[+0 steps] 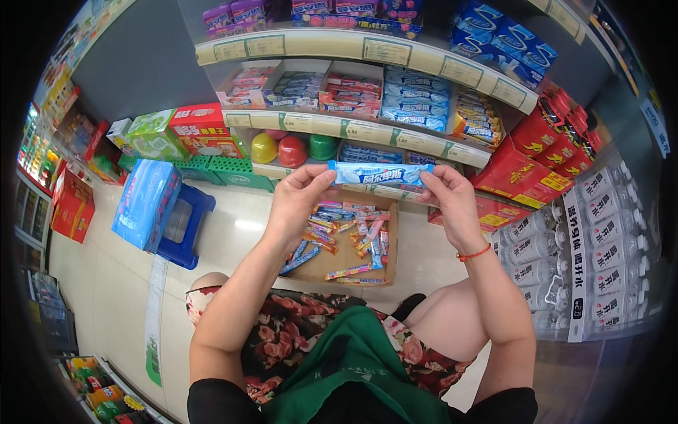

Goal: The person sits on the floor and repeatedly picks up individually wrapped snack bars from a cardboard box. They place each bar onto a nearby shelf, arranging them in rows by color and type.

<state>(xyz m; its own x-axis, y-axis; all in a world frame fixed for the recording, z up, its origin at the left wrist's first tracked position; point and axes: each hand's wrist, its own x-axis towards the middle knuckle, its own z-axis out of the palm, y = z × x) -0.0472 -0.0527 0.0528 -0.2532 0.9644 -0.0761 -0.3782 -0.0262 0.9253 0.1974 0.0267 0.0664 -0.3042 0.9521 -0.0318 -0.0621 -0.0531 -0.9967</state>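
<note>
A light blue candy stick pack point(381, 175) is stretched level between my two hands, its printed face up towards me. My left hand point(302, 199) pinches its left end between thumb and fingers; my right hand point(449, 199), below which a red cord bracelet circles the wrist, pinches its right end. Beneath and between the hands, an open cardboard box point(312, 273) on the floor holds many loose candy sticks in mixed colours. Just beyond the held pack, the low shelf carries blue candy packs point(371, 153). Above them, light blue candy packs point(416, 98) lie stacked beside open display boxes.
To the left, a blue plastic stool point(198, 212) bears a blue wrapped package point(145, 204). Green crates point(238, 179) stand along the shelf foot. Red drink cartons point(522, 172) and packs of water bottles point(609, 233) rise on the right. Coloured plastic domes point(291, 151) sit on the low shelf.
</note>
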